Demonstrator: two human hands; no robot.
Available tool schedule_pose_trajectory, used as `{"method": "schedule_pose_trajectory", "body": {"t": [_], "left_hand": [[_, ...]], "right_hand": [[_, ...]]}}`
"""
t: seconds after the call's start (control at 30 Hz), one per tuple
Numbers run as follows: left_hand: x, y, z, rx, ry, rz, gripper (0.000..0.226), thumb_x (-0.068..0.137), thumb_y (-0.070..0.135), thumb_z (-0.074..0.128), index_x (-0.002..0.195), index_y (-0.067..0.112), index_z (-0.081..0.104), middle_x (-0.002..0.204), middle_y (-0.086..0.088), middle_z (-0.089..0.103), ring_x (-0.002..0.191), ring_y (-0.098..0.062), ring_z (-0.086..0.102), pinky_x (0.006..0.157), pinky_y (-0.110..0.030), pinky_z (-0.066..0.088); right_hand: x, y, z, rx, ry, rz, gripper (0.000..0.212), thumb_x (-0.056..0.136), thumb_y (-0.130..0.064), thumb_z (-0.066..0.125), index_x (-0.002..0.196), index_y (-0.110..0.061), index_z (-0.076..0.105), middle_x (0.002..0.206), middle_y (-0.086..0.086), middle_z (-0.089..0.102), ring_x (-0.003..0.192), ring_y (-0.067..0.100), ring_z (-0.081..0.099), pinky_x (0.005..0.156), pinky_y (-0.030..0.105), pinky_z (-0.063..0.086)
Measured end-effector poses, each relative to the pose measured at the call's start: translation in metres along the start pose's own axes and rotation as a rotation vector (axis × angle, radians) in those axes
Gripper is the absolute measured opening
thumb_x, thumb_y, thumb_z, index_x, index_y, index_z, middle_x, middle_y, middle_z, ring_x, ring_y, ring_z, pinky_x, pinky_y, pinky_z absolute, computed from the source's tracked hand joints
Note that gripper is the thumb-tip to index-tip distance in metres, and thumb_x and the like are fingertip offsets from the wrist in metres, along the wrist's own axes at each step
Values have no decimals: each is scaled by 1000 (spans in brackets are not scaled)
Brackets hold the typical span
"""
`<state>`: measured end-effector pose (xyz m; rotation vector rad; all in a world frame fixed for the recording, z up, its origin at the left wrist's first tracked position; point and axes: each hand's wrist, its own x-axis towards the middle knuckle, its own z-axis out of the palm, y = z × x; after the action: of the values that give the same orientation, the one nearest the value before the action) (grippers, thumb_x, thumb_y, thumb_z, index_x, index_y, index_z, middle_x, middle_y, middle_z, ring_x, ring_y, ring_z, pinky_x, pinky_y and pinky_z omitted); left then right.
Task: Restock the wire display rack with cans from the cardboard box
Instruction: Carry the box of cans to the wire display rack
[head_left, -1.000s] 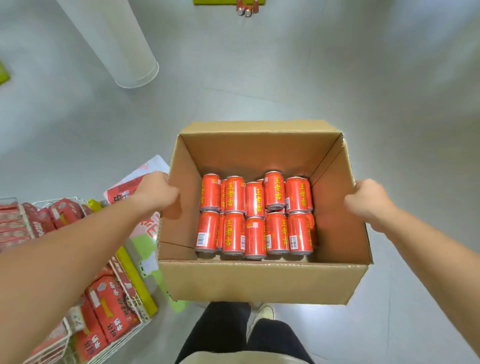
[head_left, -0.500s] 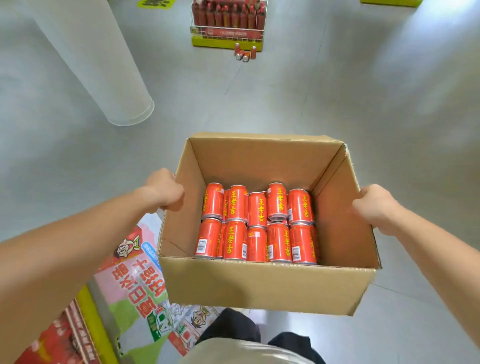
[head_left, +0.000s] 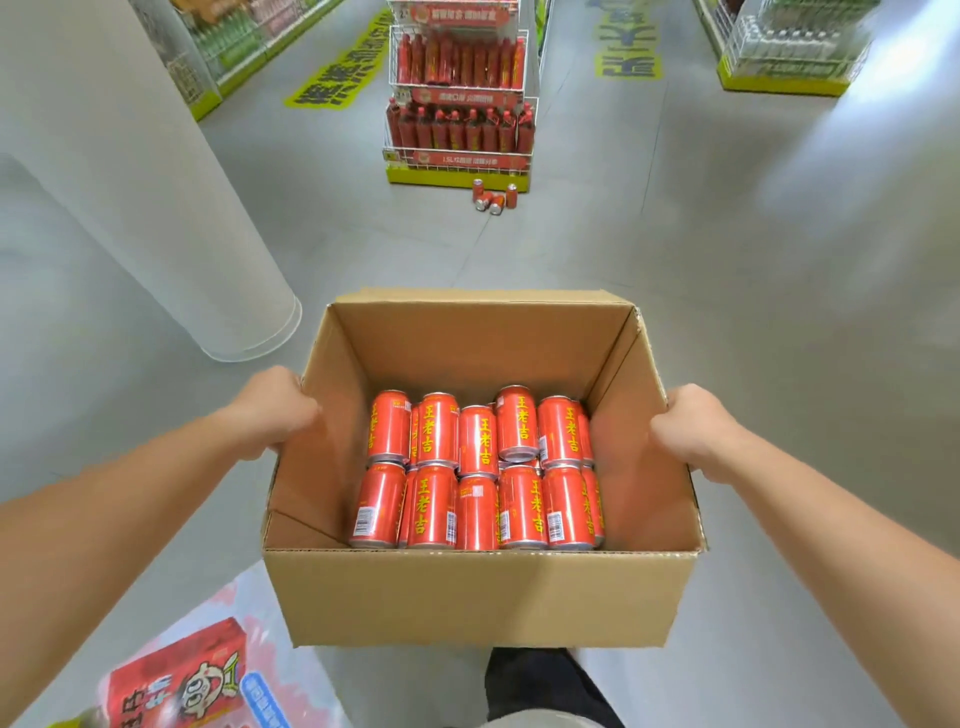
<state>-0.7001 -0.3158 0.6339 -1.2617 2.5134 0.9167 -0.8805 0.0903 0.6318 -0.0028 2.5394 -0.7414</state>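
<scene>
You hold the open cardboard box (head_left: 467, 603) off the grey floor between both hands. Your left hand (head_left: 270, 410) curls round the rim of the left wall and your right hand (head_left: 696, 431) clamps the rim of the right wall, with the fingertips of both largely hidden behind the knuckles. Between your two grips, red cans (head_left: 478, 467) with yellow lettering sit packed toward the near wall. Two rows show, more are half hidden behind them, and the full count cannot be told. Well beyond your hands, straight ahead, the wire display rack (head_left: 460, 98) holds red bottles, its top cut off by the frame. A few loose cans (head_left: 493, 197) lie at its base. A white pillar (head_left: 130, 182) rises beyond your left hand. Below that forearm, a printed red pack (head_left: 192, 680) is blurred and cropped.
</scene>
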Motion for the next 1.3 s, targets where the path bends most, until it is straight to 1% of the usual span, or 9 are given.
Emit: {"method": "schedule_pose_trajectory", "body": {"t": [0.07, 0.27, 0.43, 0.53, 0.63, 0.87, 1.0, 1.1, 1.3], "left_hand": [[41, 24, -16, -10, 14, -13, 16, 88, 5, 59, 86, -8, 68, 82, -27, 72, 64, -38, 70, 51, -36, 54], [170, 79, -69, -39, 62, -72, 19, 87, 8, 61, 91, -10, 66, 79, -25, 71, 60, -34, 65, 48, -31, 48], [295, 113, -101, -56, 62, -95, 9, 85, 6, 62, 78, 1, 57, 68, -13, 53, 57, -27, 51, 50, -31, 38], [385, 133, -123, -48, 65, -94, 10, 81, 4, 64, 73, 1, 58, 64, -14, 54, 55, -29, 54, 47, -31, 42], [466, 156, -150, -56, 48, -105, 10, 78, 3, 66, 70, 1, 59, 59, -14, 54, 53, -28, 53, 48, -30, 41], [653, 224, -218, -64, 50, -118, 19, 77, 9, 62, 85, -8, 67, 81, -30, 71, 59, -35, 66, 52, -36, 50], [755, 275, -252, -17, 77, -98, 15, 82, 11, 64, 79, -4, 63, 74, -21, 68, 61, -37, 66, 54, -38, 51], [829, 309, -273, -10, 90, -113, 16, 85, 10, 65, 84, -6, 66, 80, -23, 70, 71, -38, 71, 60, -43, 57], [976, 369, -313, -6, 117, -141, 19, 87, 6, 63, 70, 2, 55, 66, -15, 57, 54, -29, 55, 46, -25, 42]], "right_hand": [[49, -35, -11, -14, -19, -25, 20, 59, -8, 39, 72, -5, 54, 68, 14, 51, 56, 28, 47, 50, 32, 37], [184, -155, -39, -61, -37, -90, 11, 72, -1, 41, 73, -4, 52, 71, 15, 51, 59, 29, 48, 51, 30, 36], [299, -251, -42, -60, -61, -103, 11, 77, 2, 44, 74, -4, 52, 71, 14, 52, 57, 29, 51, 49, 28, 38], [372, -310, -36, -33, -63, -91, 12, 76, 3, 46, 72, -3, 56, 69, 15, 56, 57, 31, 55, 50, 33, 42], [438, -371, -33, -10, -73, -87, 17, 77, 5, 45, 66, -5, 53, 65, 12, 53, 54, 28, 52, 46, 28, 41], [597, -491, -28, -8, -64, -53, 19, 80, 4, 47, 66, -9, 46, 63, 9, 42, 54, 25, 39, 49, 25, 30], [702, -558, -30, -1, -87, -45, 13, 81, 3, 49, 71, -4, 54, 65, 13, 50, 56, 29, 48, 50, 30, 37], [783, -610, -30, 12, -87, -53, 10, 78, 0, 52, 80, 2, 62, 79, 26, 66, 71, 42, 69, 53, 37, 48], [917, -721, -45, -16, -94, -79, 8, 79, 1, 51, 77, -1, 59, 73, 18, 58, 63, 32, 57, 51, 32, 43]]}}
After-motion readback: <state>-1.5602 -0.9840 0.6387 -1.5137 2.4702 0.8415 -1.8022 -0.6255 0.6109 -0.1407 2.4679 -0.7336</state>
